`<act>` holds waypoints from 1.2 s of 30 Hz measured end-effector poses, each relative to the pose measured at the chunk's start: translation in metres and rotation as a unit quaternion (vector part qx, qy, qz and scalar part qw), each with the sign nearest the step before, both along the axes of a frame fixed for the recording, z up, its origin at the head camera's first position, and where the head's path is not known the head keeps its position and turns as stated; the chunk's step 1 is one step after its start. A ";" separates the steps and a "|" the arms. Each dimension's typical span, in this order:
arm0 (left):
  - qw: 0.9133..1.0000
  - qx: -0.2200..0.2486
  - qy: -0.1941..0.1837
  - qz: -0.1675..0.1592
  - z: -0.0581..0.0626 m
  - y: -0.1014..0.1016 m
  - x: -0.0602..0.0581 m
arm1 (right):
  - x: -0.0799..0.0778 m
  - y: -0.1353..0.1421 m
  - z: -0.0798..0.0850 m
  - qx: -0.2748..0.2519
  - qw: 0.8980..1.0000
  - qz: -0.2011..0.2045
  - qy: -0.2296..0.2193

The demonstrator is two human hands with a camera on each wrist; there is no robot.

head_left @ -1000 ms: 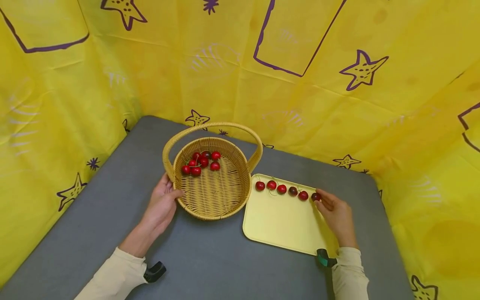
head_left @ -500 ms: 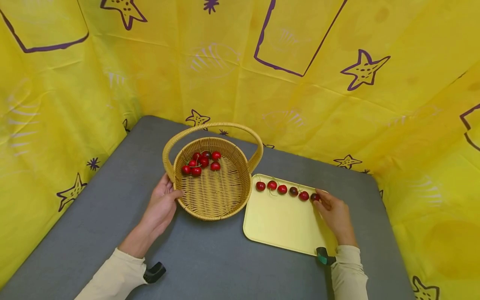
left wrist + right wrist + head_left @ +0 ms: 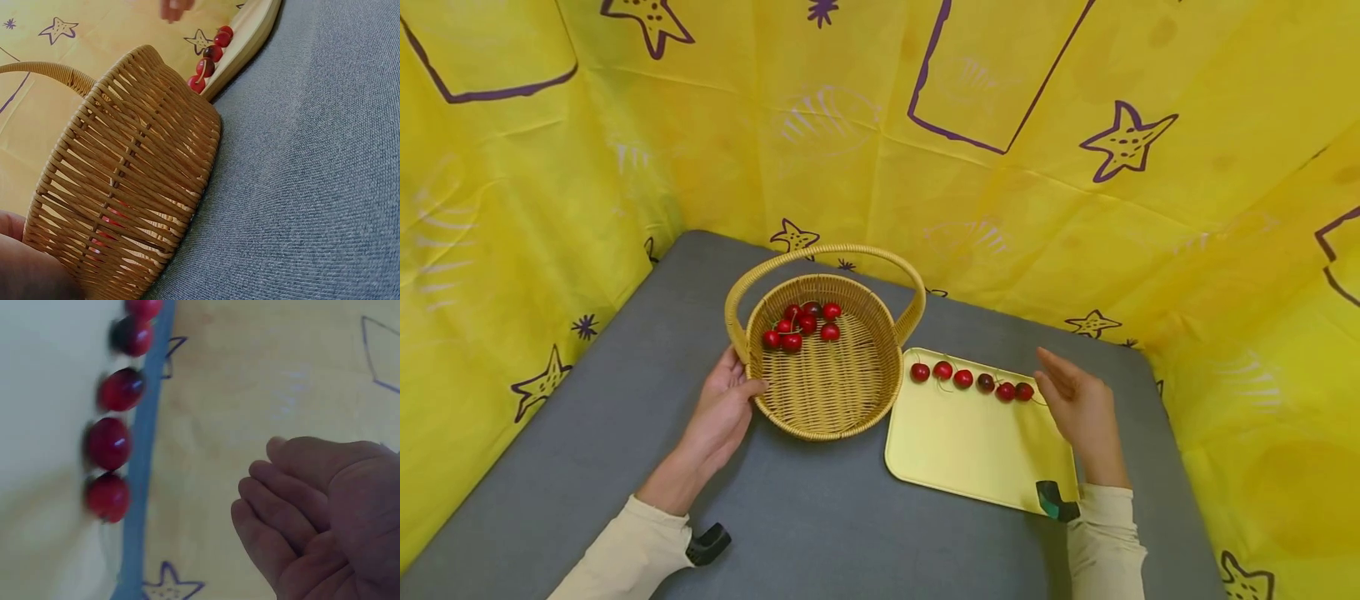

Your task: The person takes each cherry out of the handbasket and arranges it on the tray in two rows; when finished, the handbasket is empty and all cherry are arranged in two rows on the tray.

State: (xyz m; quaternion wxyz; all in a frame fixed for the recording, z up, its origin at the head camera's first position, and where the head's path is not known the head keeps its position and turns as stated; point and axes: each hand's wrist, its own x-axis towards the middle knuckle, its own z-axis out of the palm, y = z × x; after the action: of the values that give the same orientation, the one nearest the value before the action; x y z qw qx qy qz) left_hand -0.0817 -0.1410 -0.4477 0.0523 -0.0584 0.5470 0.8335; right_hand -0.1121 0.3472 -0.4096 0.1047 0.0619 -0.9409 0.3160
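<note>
My left hand [image 3: 721,410] grips the left rim of a round wicker basket [image 3: 827,392], thumb over the edge, near the base of its tall handle. Several red cherries [image 3: 807,323] lie together at the back left inside the basket. To its right, a pale yellow tray [image 3: 973,442] bears a row of cherries [image 3: 962,379] along its far edge. Above the tray's right side hovers my right hand [image 3: 1081,412], apart from the cherry at the row's right end [image 3: 1024,391]. In the right wrist view its fingers [image 3: 275,512] are loosely bent around nothing.
The basket and tray stand close together on a grey cloth-covered table [image 3: 820,517]. Yellow fabric [image 3: 880,183] with purple starfish drawings hangs behind the table and along both sides.
My right hand has let go of the last cherry in the row and drawn back up and to the right. That cherry now sits close to its neighbour. The left hand has stayed put.
</note>
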 end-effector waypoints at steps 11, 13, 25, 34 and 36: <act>1.000 0.002 0.004 0.007 0.001 -0.001 0.000 | -0.006 -0.072 0.053 -0.113 0.987 0.083 0.080; 1.000 0.003 0.006 0.009 0.001 -0.001 0.000 | -0.007 -0.091 0.058 -0.147 0.979 0.114 0.080; 1.000 0.011 0.003 0.009 0.000 0.001 -0.001 | -0.031 -0.198 0.036 -0.256 0.927 0.275 -0.003; 1.000 0.010 0.010 0.013 -0.001 0.001 -0.001 | -0.058 -0.256 -0.002 -0.277 0.902 0.319 -0.086; 1.000 0.009 0.004 0.013 -0.001 0.001 0.000 | -0.062 -0.263 -0.009 -0.263 0.905 0.317 -0.102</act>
State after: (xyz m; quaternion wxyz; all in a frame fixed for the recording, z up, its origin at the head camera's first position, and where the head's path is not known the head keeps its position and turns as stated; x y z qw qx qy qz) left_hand -0.0821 -0.1404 -0.4486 0.0399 -0.0619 0.5391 0.8390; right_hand -0.1744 0.0837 -0.4189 -0.0847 0.2946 -0.7597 0.5734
